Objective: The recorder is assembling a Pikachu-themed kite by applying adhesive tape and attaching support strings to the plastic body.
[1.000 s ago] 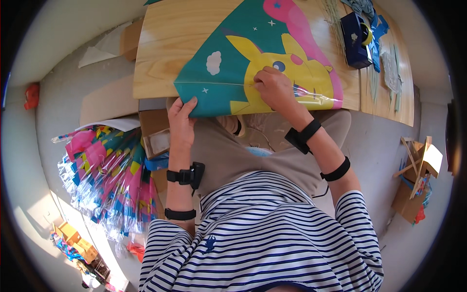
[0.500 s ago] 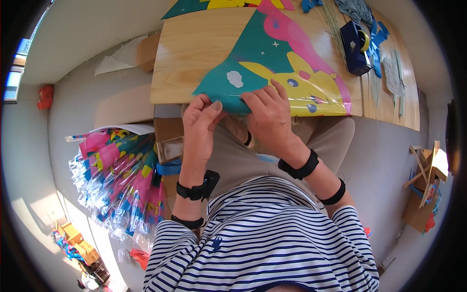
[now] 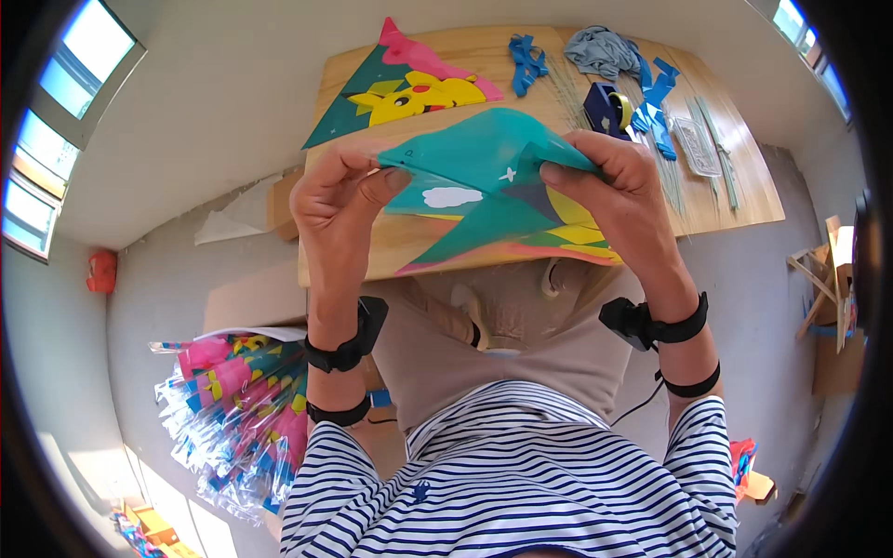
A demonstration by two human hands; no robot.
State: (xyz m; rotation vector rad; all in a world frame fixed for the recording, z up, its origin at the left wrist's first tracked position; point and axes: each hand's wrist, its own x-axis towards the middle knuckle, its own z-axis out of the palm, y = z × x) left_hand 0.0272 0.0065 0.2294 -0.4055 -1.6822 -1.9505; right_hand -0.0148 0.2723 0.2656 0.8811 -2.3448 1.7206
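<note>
A thin, glossy green kite sail with a white cloud print and yellow and pink parts is stretched between my two hands, above the near edge of the table. My left hand pinches its left corner between thumb and fingers. At the other side, my right hand grips the opposite edge with the thumb underneath. The sail bulges upward in the middle, and a folded green flap hangs down toward me. A second triangular sail, green and pink with a yellow cartoon figure, lies flat at the far left of the table.
Right of the sail stand a dark blue tape dispenser, blue strips, thin rods, a clear plastic tray and a grey cloth. A large bundle of plastic-wrapped colourful pieces sits low at my left.
Both hands have risen from the table edge and moved apart, lifting the kite sail and pulling its green part wide. The view has tilted up, showing more of the far table.
</note>
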